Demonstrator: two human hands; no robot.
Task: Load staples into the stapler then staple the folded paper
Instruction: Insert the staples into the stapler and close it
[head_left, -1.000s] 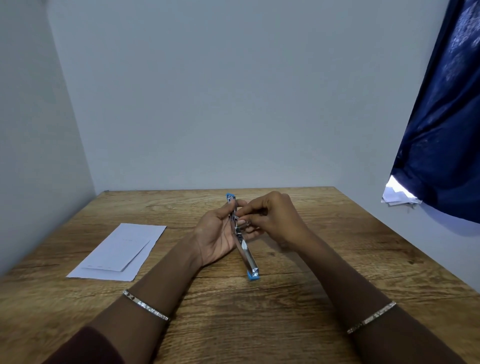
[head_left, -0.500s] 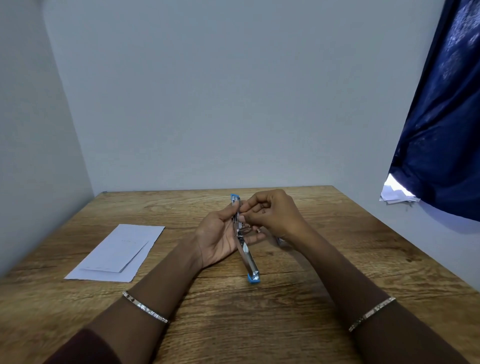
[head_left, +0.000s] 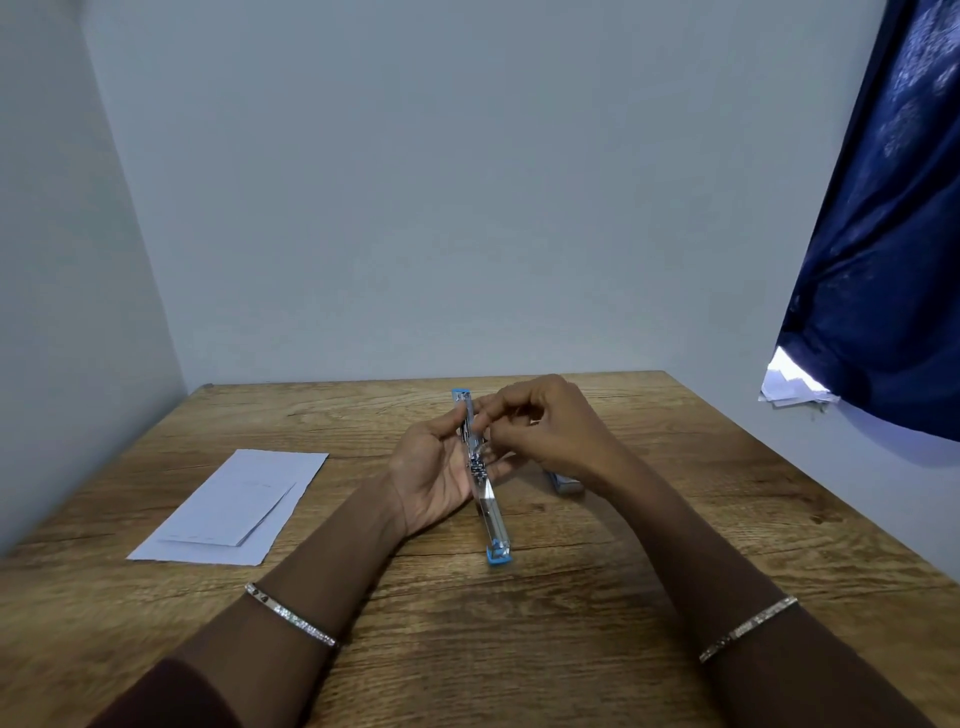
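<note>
A silver stapler (head_left: 488, 512) with blue ends lies opened out flat, its near end resting on the wooden table (head_left: 519, 649). My left hand (head_left: 434, 475) cradles its far half from the left, palm up. My right hand (head_left: 545, 423) is pinched over the open channel near the middle; something small and metallic, probably staples, shows at the fingertips, but I cannot make it out clearly. The folded white paper (head_left: 234, 501) lies flat on the table to the left, apart from both hands.
A small grey-blue box (head_left: 566, 483) peeks out on the table behind my right wrist. Grey walls close the table at the back and left. A dark blue curtain (head_left: 883, 234) hangs at the right, with white papers (head_left: 792, 389) beneath its edge.
My right hand has shifted slightly along the stapler's channel and lifted a little. The small box behind my right wrist has come into view. The left hand and the paper have stayed in place.
</note>
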